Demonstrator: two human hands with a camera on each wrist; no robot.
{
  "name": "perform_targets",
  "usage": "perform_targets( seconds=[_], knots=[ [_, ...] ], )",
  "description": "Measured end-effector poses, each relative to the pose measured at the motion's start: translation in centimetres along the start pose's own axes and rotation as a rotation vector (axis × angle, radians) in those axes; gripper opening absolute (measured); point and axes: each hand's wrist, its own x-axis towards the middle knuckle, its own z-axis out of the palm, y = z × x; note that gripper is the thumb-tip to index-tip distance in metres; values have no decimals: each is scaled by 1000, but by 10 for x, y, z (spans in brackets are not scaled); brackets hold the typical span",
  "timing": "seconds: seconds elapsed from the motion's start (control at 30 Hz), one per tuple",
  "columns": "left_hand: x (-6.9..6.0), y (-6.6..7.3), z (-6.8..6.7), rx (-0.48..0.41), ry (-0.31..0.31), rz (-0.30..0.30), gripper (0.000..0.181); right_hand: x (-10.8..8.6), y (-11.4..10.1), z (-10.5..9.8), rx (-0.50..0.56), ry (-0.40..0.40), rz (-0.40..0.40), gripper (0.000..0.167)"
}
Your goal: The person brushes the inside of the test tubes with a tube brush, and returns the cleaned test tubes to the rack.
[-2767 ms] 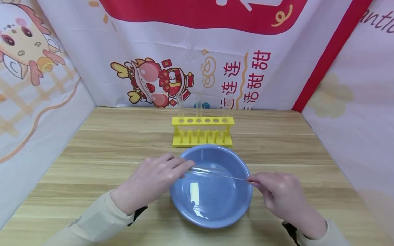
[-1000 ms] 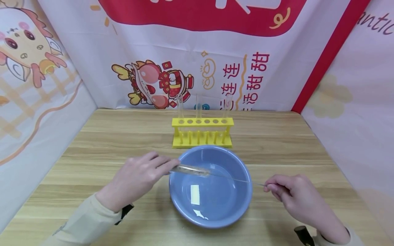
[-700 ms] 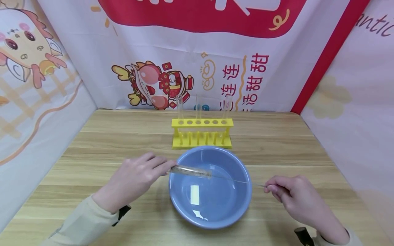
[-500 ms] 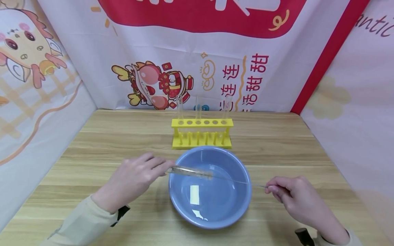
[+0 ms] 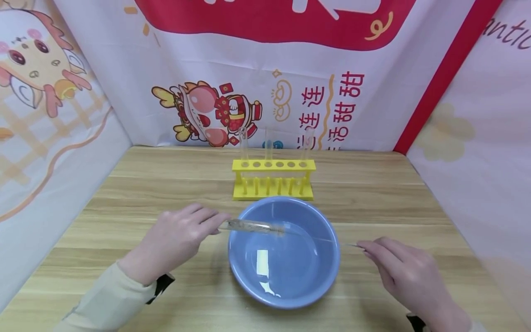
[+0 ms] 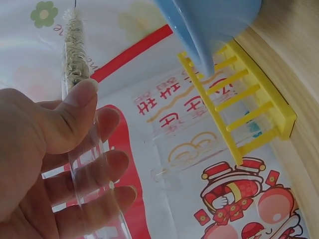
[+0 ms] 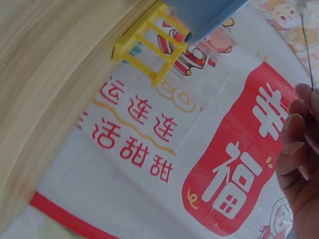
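Observation:
The left hand (image 5: 176, 237) grips a clear glass test tube (image 5: 249, 225), which lies nearly level over a blue basin (image 5: 286, 295). In the left wrist view, the thumb and fingers of the left hand (image 6: 60, 149) wrap the tube (image 6: 87, 174), and the bristles of a brush (image 6: 76, 50) fill its mouth end. The brush's thin wire (image 5: 319, 239) runs right across the basin to the right hand (image 5: 410, 272), which pinches its end. In the right wrist view, the wire (image 7: 306, 50) rises from the curled fingers of the right hand (image 7: 301, 144).
Behind the basin stands a yellow rack (image 5: 274, 165) holding several clear tubes (image 5: 268, 145). A wooden table (image 5: 145, 193) lies beneath everything. Printed cloth (image 5: 265, 55) rises at the back and both sides.
Compared with the earliest frame, both hands have moved outward, and bristles now show at the tube's mouth. Most recently the tube shifted slightly left and the right hand turned, knuckles higher.

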Motion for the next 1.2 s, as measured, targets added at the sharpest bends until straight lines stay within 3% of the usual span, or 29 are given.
perform_targets(
  seconds=[0.23,0.37,0.57,0.73,0.9,1.03,1.2],
  knots=[
    [-1,3,-2,-36,1,27,44,7,0,0,-134,223,-246,23],
    [1,7,-2,-63,40,72,43,9,1,1,-209,304,-273,22],
    [3,11,-3,-76,102,102,30,11,2,7,-183,368,-266,25],
    [3,13,-2,-67,111,108,24,13,-2,10,-133,337,-227,28],
    [4,16,-2,-56,102,107,37,17,-6,11,-75,271,-180,29],
    [5,20,-3,-46,79,100,49,18,-9,11,-42,200,-154,32],
    [8,25,-3,-35,24,79,51,20,-14,13,-10,126,-134,34]
  ],
)
